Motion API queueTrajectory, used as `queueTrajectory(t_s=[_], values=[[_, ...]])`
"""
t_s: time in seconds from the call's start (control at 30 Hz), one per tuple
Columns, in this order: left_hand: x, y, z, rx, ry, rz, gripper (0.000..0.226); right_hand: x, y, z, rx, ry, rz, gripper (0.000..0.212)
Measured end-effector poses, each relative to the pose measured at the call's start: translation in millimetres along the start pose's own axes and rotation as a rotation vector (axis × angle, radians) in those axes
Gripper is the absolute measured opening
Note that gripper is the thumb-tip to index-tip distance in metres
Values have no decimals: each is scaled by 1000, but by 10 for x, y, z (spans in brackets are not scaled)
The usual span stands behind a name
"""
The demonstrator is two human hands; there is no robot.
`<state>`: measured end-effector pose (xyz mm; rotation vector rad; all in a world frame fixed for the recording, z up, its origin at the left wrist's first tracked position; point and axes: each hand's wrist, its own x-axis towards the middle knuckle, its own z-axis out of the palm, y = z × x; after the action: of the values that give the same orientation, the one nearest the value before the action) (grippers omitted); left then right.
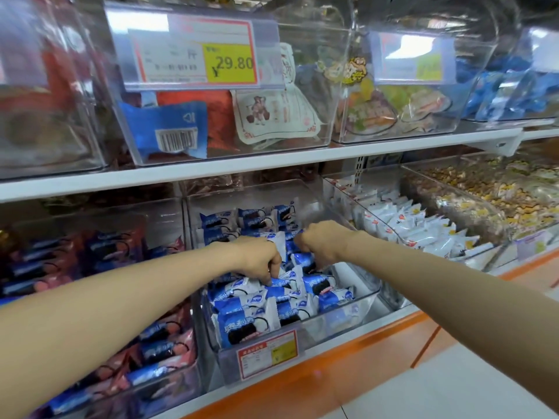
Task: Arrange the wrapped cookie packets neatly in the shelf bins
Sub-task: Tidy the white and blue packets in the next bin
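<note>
Both hands are down in the middle clear bin (357, 309) on the lower shelf, where the blue-and-white cookie packets (242, 306) lie in a loose heap. The left hand (257, 260) pinches one packet by its edge and the right hand (322, 241) is curled round another (can't tell exactly which). Best bet is probably to stand them upright, labels forward, like the tidier back rows.

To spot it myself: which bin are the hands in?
Find the white shelf board under the yellow 29.80 price tag. Below sits a clear plastic bin with the left hand and right hand inside. Only it holds blue-and-white cookie packets; neighbours hold pink packets or white packets.
</note>
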<state>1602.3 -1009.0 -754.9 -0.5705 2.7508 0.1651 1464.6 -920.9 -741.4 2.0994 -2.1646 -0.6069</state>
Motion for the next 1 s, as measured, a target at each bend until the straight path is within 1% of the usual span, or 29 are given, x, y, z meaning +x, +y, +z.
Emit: queueTrajectory(t_s=[0.1, 0.17, 0.2, 0.27, 0.37, 0.47, 0.6, 0.67, 0.77, 0.8, 1.0], values=[[-13, 24, -19, -1, 29, 35, 24, 24, 11, 24, -34, 95, 27, 35], [-6, 33, -38, 27, 113, 122, 25, 7, 50, 34, -27, 156, 31, 37], [3, 35, -34, 49, 138, 170, 29, -2, 67, 45, -25, 183, 26, 37], [20, 45, -14, 130, 105, 209, 40, -9, 73, 77, -44, 227, 18, 36], [58, 38, 26, 294, 13, 170, 46, 2, 71, 85, -67, 282, 31, 35], [52, 30, 4, 367, -9, 157, 43, -17, 78, 32, -29, 219, 41, 33], [27, 30, -2, 279, -3, 137, 42, -8, 0, 133, -67, 98, -36, 19], [40, 18, 24, 200, 63, 136, 32, 19, 1, 190, -10, 70, -38, 18], [29, 10, 53, 100, 153, 142, 11, 38, 2, 203, 82, 85, 0, 30], [24, 11, 56, 101, 162, 135, 11, 44, -4, 209, 93, 89, 3, 33], [-7, 40, 32, 149, 141, 25, 32, 20, -44, 229, 86, 66, -28, 40]])
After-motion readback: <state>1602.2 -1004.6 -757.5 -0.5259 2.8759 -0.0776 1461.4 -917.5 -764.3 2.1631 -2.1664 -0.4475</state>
